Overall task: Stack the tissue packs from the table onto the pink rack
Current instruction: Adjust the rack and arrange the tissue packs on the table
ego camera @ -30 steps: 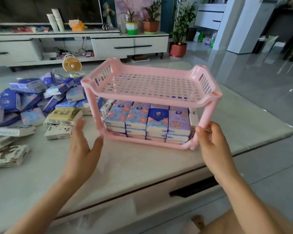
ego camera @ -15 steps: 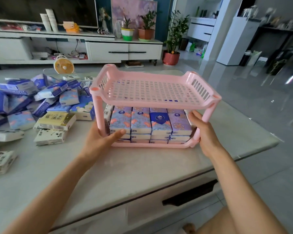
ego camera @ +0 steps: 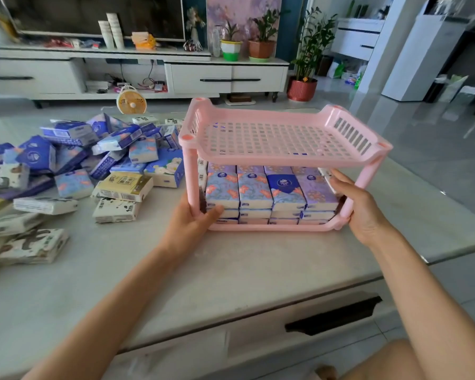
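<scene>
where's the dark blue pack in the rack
In the head view the dark blue pack tops the front row on the lower shelf of the pink rack, third from the left, between a blue floral pack and a purple pack.

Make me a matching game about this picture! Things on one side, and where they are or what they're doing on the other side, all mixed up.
Things:
1 top shelf
2 bottom shelf
3 left hand
4 little fan

Place or state:
a full of tissue packs
b behind the loose packs
c no packs on it
d grips a leg of the pink rack

Pairs: 1-c, 2-a, 3-d, 4-b
</scene>
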Demonstrator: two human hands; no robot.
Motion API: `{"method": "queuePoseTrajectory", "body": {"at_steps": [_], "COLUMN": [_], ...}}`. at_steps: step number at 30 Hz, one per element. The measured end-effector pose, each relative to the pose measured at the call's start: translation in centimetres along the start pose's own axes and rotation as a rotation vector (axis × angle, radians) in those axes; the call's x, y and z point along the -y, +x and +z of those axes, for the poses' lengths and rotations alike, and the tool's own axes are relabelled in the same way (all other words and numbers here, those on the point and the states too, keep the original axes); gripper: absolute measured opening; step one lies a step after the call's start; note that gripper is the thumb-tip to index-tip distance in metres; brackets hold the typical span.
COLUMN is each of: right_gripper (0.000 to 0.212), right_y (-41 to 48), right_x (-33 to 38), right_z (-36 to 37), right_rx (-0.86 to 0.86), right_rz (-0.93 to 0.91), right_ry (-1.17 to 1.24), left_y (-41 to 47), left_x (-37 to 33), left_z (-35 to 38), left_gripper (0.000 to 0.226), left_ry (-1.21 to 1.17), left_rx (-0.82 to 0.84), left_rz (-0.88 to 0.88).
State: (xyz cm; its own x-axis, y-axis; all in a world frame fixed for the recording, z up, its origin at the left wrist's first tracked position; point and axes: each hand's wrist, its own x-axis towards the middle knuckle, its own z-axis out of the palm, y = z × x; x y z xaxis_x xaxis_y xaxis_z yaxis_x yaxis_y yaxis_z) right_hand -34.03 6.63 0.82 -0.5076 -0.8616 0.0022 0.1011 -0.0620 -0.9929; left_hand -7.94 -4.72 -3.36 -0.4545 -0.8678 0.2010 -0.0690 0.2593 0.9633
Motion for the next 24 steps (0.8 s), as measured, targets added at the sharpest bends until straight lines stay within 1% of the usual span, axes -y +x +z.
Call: {"method": "queuePoseTrajectory", "body": {"at_steps": [3, 5, 8, 10, 12, 15, 17, 18, 19, 21, 22, 23, 24], "right_gripper": [0.042, 0.042, 0.040, 0.034, 0.029, 0.040, 0.036, 0.036, 0.042, 0.050, 0.049, 0.044, 0.034], "right_y": [0.9, 1.4, 1.7, 1.7, 1.6, 0.9, -0.3, -1.1, -2.1, -4.5, -5.7, -6.5, -7.0], "right_x": [-0.3, -0.5, -0.5, -1.1, -1.7, -2.1, -2.0, -2.2, -2.5, -3.0, -3.2, -3.3, -3.3], "right_z": [0.2, 0.1, 0.2, 0.0, -0.1, 0.3, 1.0, 1.2, 1.6, 3.2, 4.1, 5.1, 6.0], "right_rx": [-0.032, -0.050, -0.019, -0.044, -0.109, -0.179, -0.259, -0.324, -0.407, -0.559, -0.598, -0.595, -0.555], "right_rz": [0.006, -0.019, -0.054, -0.069, -0.072, -0.080, -0.136, -0.167, -0.202, -0.295, -0.364, -0.418, -0.442], "right_ry": [-0.019, -0.030, -0.049, -0.114, -0.161, -0.214, -0.266, -0.325, -0.409, -0.521, -0.508, -0.468, -0.431], "left_y": [0.1, 0.3, 0.3, 0.1, -0.2, -0.6, -1.2, -1.6, -2.1, -3.5, -4.3, -5.2, -5.9], "left_x": [0.1, 0.2, 0.3, 0.1, 0.2, 0.5, 0.4, 0.4, 0.5, 1.0, 1.2, 1.3, 1.3], "left_z": [0.2, 0.2, 0.3, 0.3, 0.1, -0.5, -1.0, -1.3, -1.5, -2.0, -2.3, -2.8, -3.3], "left_gripper": [0.050, 0.041, 0.027, 0.022, 0.029, 0.038, 0.044, 0.047, 0.049, 0.053, 0.048, 0.037, 0.027], "left_ry": [0.015, 0.026, 0.056, 0.066, 0.065, 0.126, 0.151, 0.174, 0.238, 0.379, 0.406, 0.409, 0.408], "left_rx": [-0.033, -0.050, -0.067, -0.058, -0.052, -0.034, -0.016, 0.003, 0.011, -0.046, -0.101, -0.148, -0.169], "left_rz": [0.005, 0.015, 0.038, 0.051, 0.043, 0.049, 0.077, 0.103, 0.129, 0.158, 0.164, 0.198, 0.245]}}
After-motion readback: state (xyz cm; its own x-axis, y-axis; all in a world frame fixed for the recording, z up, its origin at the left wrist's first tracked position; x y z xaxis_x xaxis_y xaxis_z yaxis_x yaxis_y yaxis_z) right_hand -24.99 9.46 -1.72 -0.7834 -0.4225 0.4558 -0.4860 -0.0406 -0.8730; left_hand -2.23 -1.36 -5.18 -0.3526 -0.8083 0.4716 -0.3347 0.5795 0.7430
